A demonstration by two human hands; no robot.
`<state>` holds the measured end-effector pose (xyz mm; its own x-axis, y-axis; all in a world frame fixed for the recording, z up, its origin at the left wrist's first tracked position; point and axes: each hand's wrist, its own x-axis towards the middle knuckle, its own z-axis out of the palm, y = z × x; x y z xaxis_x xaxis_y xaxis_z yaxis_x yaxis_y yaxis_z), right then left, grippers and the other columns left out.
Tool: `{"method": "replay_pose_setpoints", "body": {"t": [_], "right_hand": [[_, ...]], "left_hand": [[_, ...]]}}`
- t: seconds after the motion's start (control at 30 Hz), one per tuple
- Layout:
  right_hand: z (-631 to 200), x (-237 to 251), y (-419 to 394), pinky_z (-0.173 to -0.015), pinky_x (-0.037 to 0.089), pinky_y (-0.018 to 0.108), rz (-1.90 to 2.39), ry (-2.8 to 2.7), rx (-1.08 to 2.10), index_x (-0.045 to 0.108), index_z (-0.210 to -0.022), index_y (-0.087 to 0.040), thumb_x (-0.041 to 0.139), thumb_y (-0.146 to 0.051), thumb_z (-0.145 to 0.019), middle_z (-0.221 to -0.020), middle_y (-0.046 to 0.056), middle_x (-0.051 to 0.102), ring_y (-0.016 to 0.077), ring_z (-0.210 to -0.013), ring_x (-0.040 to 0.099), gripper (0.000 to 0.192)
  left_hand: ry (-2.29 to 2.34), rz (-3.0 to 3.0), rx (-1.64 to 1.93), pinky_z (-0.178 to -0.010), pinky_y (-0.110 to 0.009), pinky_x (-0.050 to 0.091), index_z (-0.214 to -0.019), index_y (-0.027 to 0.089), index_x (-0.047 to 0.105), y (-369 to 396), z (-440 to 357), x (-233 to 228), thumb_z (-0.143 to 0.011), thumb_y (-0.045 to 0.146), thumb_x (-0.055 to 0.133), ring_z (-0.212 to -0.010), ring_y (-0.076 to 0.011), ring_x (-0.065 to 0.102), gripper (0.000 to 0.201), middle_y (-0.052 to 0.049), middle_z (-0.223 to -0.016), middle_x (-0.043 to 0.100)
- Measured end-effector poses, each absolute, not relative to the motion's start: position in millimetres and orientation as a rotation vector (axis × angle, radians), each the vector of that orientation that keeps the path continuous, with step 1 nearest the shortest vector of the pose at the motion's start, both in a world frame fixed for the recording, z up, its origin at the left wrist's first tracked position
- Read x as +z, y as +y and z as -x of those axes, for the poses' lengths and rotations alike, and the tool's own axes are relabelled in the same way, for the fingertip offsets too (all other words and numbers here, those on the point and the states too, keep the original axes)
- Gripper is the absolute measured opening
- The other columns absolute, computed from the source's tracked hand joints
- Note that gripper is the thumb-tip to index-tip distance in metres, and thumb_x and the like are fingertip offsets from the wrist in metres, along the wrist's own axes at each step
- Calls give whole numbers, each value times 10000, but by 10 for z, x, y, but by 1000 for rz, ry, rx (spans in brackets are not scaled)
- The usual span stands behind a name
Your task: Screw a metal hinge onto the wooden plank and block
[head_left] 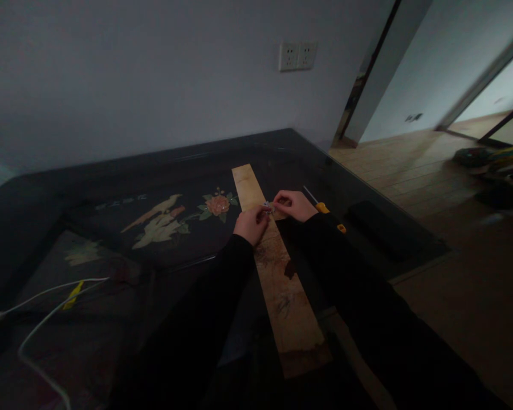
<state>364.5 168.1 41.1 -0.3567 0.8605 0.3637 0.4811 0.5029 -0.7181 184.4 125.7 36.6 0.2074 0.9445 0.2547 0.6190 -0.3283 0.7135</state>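
A long wooden board lies on the dark tabletop, pointing away from me, with dark stains on its near half. Over its far half, my left hand and my right hand meet with closed fingertips. Between them is a small shiny piece, pale and metallic-looking, too small and blurred to name. Both hands pinch at it, one from each side. Beneath my right fingers another short piece of wood or a side part of the board shows. A screwdriver with a yellow and black handle lies just beyond my right hand.
The dark table has a glossy top with a bird-and-flower picture. A black oblong thing lies at the right. White cables with a yellow tag run at the lower left. Wall sockets are behind.
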Motion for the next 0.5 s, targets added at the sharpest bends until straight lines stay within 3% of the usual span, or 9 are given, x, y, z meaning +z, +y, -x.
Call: {"method": "replay_pose_setpoints", "body": {"t": [0.13, 0.3, 0.5], "right_hand": [[-3627, 477, 1663, -592, 398, 237, 1116, -1934, 654, 612, -743, -151, 596, -338, -763, -666, 10, 603, 117, -606, 532, 189], [-3519, 563, 1599, -572, 417, 240, 1071, -1805, 739, 575, -736, -157, 535, -431, -813, -643, 8, 578, 117, -580, 535, 288], [-3362, 528, 1530, -612, 418, 247, 1048, -1844, 742, 597, -719, -153, 562, -392, -796, -685, 16, 604, 127, -644, 545, 253]], "left_hand": [[1392, -1840, 1018, -679, -253, 497, -945, 152, 707, 1265, -1854, 404, -746, 109, 590, -675, -146, 632, 234, -38, -743, 698], [1083, -1144, 1090, -684, -243, 524, -854, 107, 658, 1312, -1861, 455, -740, 3, 547, -601, -105, 631, 190, -3, -624, 658], [918, -752, 980, -837, -277, 537, -821, 70, 638, 1293, -1851, 535, -812, -23, 478, -680, -114, 684, 186, -72, -723, 699]]}}
